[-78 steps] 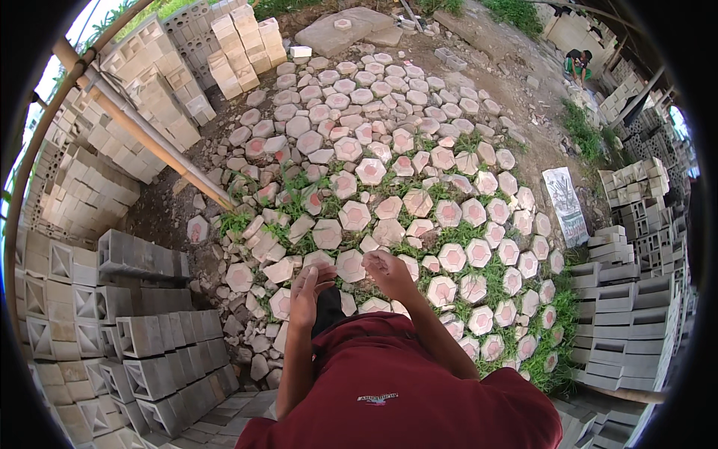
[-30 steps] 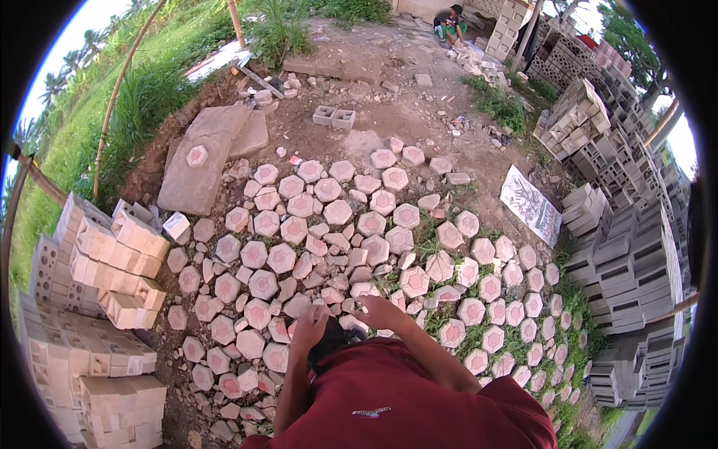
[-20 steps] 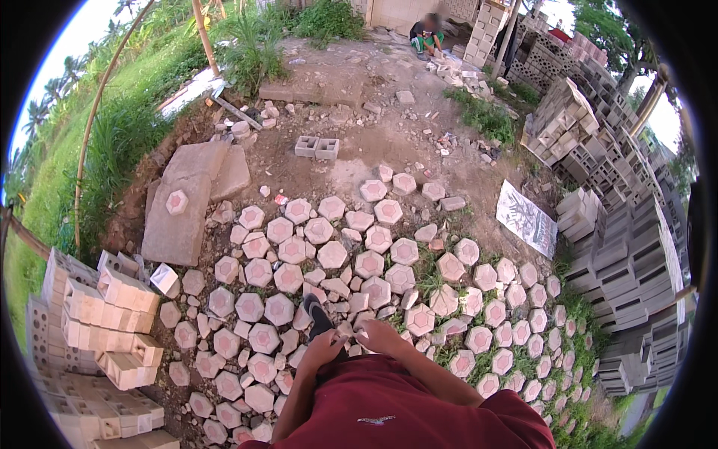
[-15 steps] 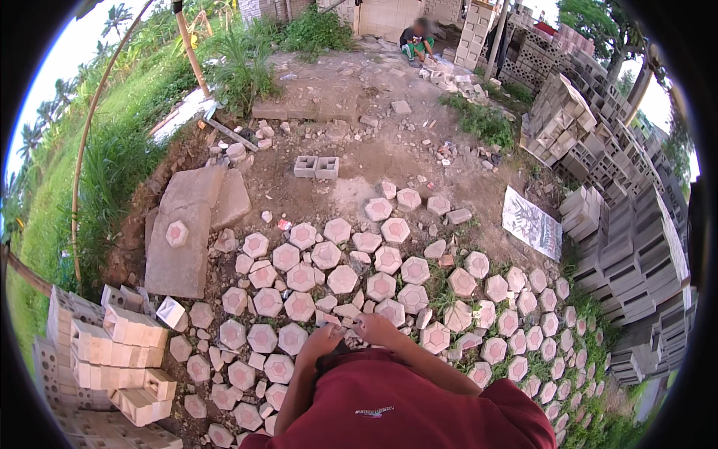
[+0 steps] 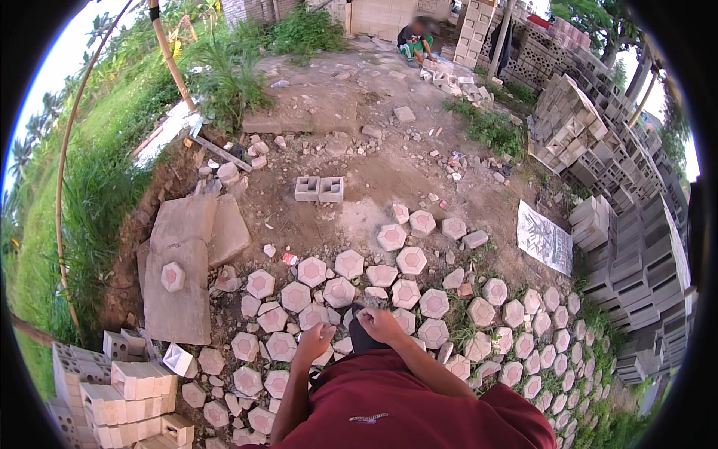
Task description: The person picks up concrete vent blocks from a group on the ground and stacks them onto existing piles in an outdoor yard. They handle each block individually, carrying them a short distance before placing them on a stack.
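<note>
My left hand (image 5: 317, 338) is closed in front of my body, its fingers curled; whatever it may hold is hidden. To the right of it, my right hand (image 5: 380, 325) is also closed, and its palm side does not show. The hands are apart, above a dark trouser leg (image 5: 362, 341) that reaches forward between them. Beneath and around them lie hexagonal paving blocks (image 5: 340, 292), pale with pinkish centres, set apart on the soil. Neither hand visibly touches a block.
Two hollow concrete blocks (image 5: 318, 189) stand ahead on the dirt. A cracked slab (image 5: 176, 292) bears one hexagonal block at left. Stacked blocks rise at lower left (image 5: 127, 400) and along the right (image 5: 632, 262). A printed sheet (image 5: 544, 238) lies at right. A person (image 5: 416, 41) crouches far ahead.
My hands have moved apart, the right one slightly up and to the right. A dark trouser leg now shows between them. The ground view has shifted, with nearby paving blocks sitting lower.
</note>
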Demonstrator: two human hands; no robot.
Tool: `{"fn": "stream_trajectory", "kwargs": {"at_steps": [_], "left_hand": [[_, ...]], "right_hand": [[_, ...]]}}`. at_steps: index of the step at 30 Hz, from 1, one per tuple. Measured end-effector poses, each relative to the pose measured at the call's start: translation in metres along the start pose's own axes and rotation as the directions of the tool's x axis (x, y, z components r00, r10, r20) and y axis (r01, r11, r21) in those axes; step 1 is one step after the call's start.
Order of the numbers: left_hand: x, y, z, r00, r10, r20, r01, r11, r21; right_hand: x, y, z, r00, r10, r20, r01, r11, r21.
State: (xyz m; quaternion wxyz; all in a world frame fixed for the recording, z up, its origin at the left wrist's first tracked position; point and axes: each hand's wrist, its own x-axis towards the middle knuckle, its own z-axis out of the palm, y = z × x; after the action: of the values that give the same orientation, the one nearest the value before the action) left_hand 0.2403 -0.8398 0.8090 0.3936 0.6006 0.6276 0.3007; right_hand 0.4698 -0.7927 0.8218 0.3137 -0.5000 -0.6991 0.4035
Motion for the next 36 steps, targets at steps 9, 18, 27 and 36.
{"fn": "stream_trajectory", "kwargs": {"at_steps": [9, 18, 27, 36], "left_hand": [[0.207, -0.012, -0.084, 0.987, 0.039, -0.156, -0.022, 0.994, 0.106], [0.371, -0.023, -0.117, 0.991, -0.088, -0.099, 0.036, 0.900, -0.433], [0.581, -0.064, -0.241, 0.998, 0.004, -0.062, -0.013, 0.990, -0.143], [0.738, -0.075, -0.290, 0.998, 0.039, 0.053, -0.020, 0.951, -0.309]], "right_hand": [[0.263, -0.003, -0.001, 0.984, -0.160, 0.082, 0.156, 0.986, 0.054], [0.418, 0.024, 0.011, 0.993, 0.006, 0.114, -0.002, 1.000, -0.031], [0.594, 0.021, 0.042, 0.986, 0.102, -0.130, -0.100, 0.995, 0.022], [0.717, 0.012, 0.050, 0.924, 0.116, -0.364, -0.082, 0.991, 0.107]]}}
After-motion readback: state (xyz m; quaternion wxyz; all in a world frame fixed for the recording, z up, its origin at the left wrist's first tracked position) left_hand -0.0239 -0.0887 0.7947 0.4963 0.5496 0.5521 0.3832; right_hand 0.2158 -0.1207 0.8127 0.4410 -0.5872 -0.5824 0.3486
